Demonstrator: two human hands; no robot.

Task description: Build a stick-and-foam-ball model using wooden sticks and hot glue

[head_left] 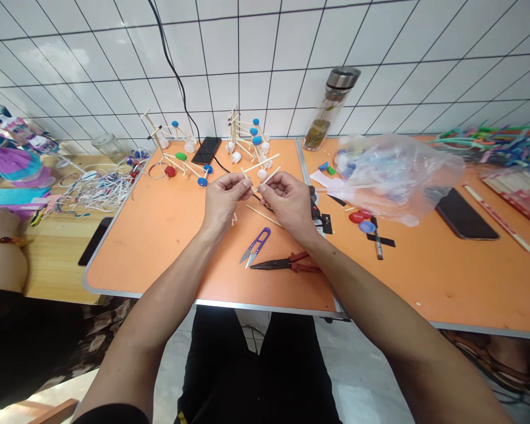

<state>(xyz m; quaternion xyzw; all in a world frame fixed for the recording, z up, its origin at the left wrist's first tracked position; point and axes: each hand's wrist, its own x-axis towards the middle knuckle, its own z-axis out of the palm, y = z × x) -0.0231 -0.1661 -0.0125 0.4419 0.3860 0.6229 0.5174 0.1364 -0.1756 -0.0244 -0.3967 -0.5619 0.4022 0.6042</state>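
My left hand [224, 197] pinches a thin wooden stick [244, 174] between thumb and fingers. Close beside it, my right hand [289, 203] grips another wooden stick [272, 175], tilted up to the right. The lower ends of the two sticks come near each other between my fingertips; I cannot tell whether they touch. Below my hands a loose wooden stick [264, 215] lies on the orange table [150, 253]. Nearer me are purple-handled thread snips [256, 246] and red-handled long-nose pliers [282, 264]. Beyond my hands stands a stick frame with blue caps [247, 135].
A second stick model [181, 157] and a phone [206, 151] sit at the back left. Rightward are a glass tea bottle [324, 112], a plastic bag [388, 176], loose bottle caps [360, 217] and another phone [467, 215]. A person's arm [2, 253] rests at the far left.
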